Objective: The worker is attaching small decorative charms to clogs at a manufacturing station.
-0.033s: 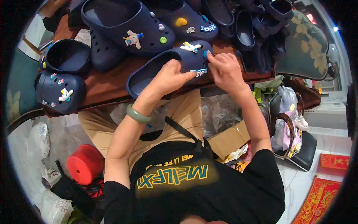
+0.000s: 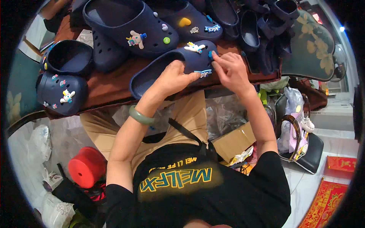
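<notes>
A dark blue clog (image 2: pixel 163 68) lies across the table edge in front of me. My left hand (image 2: pixel 175 78) grips its upper, with the fingers inside the opening and the thumb outside by a blue-and-white banner charm (image 2: pixel 203 73). At the toe, my right hand (image 2: pixel 232 72) has its thumb and forefinger bent at a small blue charm (image 2: pixel 210 54), a fingertip touching it. Higher on the clog sits a white figure charm (image 2: pixel 194 47). Just beyond are another decorated clog (image 2: pixel 152 28) and one with a yellow heart (image 2: pixel 197 24).
On the brown-covered table (image 2: pixel 110 95), a pair of decorated clogs (image 2: pixel 62 85) stands at the left and several plain dark shoes (image 2: pixel 249 30) at the far right. A red stool (image 2: pixel 86 167), a cardboard box (image 2: pixel 232 142) and a black chair with bags (image 2: pixel 304 155) are on the floor.
My right hand's fingers have loosened and shifted slightly, so the blue charm shows beside the fingertip. My left hand and the clog have hardly moved.
</notes>
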Action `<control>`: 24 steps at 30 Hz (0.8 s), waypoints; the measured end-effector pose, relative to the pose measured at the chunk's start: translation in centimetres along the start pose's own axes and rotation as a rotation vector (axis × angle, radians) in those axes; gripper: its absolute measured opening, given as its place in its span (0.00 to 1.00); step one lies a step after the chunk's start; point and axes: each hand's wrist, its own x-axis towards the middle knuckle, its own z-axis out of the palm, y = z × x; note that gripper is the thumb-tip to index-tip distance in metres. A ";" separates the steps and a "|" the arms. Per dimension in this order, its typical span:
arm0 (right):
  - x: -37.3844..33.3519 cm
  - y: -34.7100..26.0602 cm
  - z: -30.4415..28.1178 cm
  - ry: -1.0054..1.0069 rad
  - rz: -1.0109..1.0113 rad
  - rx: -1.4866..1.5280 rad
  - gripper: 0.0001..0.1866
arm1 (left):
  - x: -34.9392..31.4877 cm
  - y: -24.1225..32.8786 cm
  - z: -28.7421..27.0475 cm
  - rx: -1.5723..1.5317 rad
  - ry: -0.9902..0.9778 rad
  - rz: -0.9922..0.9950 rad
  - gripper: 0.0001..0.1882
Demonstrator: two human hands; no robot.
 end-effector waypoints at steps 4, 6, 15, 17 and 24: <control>0.7 1.0 0.4 0.118 0.196 0.336 0.11 | -0.6 0.3 0.4 -0.154 -0.004 0.096 0.17; 1.3 1.5 0.6 0.058 0.414 0.596 0.13 | -0.6 0.1 0.6 -0.161 -0.003 0.164 0.19; 3.5 3.6 -0.7 -0.553 0.742 1.117 0.35 | -0.3 -1.0 0.9 -0.034 0.064 0.256 0.23; 3.3 3.3 0.0 -0.481 0.699 1.152 0.35 | -0.3 -0.9 0.7 0.046 0.064 0.308 0.23; 2.8 1.8 2.7 -0.258 0.682 0.962 0.30 | 0.0 0.3 -0.2 0.373 -0.094 -0.040 0.20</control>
